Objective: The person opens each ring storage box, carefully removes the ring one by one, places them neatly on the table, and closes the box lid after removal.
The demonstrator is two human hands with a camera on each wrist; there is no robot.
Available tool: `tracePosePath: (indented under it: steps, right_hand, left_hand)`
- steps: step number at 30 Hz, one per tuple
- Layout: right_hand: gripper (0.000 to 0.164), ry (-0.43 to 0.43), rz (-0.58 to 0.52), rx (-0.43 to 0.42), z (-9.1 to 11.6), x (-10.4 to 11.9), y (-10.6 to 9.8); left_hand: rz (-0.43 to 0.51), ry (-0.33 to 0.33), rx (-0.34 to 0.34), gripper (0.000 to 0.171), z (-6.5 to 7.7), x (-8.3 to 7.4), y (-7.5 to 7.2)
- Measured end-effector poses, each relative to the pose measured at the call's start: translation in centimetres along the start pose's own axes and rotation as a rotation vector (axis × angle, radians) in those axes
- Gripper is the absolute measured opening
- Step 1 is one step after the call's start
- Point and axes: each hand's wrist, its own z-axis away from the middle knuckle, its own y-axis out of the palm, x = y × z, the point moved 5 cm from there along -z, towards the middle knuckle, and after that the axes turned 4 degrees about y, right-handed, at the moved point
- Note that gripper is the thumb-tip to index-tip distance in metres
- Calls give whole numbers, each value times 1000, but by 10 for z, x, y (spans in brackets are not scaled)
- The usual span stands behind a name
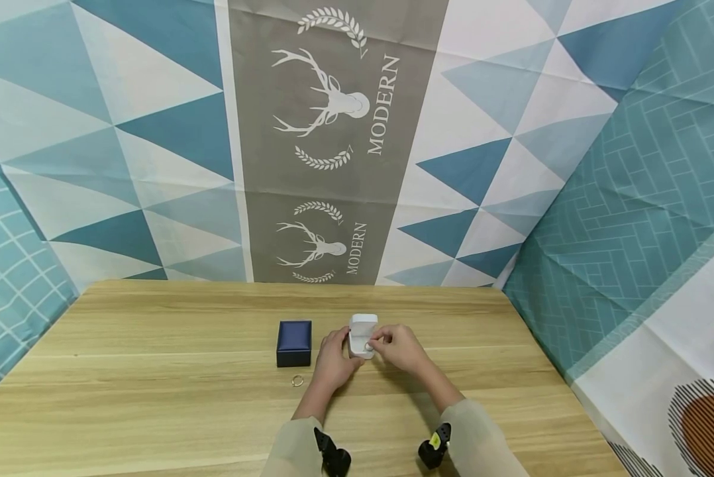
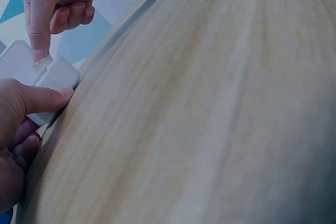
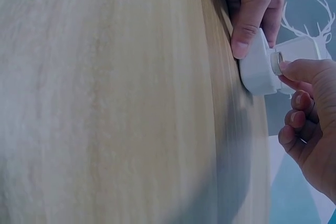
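Observation:
A small white ring box (image 1: 363, 323) stands on the table with its lid raised. My left hand (image 1: 335, 363) grips the box from its left side, and the thumb lies along the front of the box base (image 2: 59, 77). From the right, my right hand (image 1: 400, 348) pinches a silver-coloured ring (image 3: 276, 63) between thumb and forefinger. That ring is right at the box's opening, upright, its lower edge close against the insert. The other fingers of the right hand are curled toward the palm.
A dark blue box (image 1: 294, 343) sits on the wooden table (image 1: 184, 397), left of my left hand. In front of it lies a gold-coloured ring (image 1: 298, 381). Patterned cloth (image 1: 315, 179) hangs behind the table's far edge and along both sides.

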Motion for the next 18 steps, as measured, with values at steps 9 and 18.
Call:
tracePosePath:
  steps: [9, 18]
  right_hand:
    - [10, 2, 6, 27, 3, 1, -4]
    - [11, -10, 34, 50, 3, 0, -8]
  left_hand:
    - [8, -18, 2, 70, 0, -1, -1]
    - [-3, -13, 2, 70, 0, 0, 0]
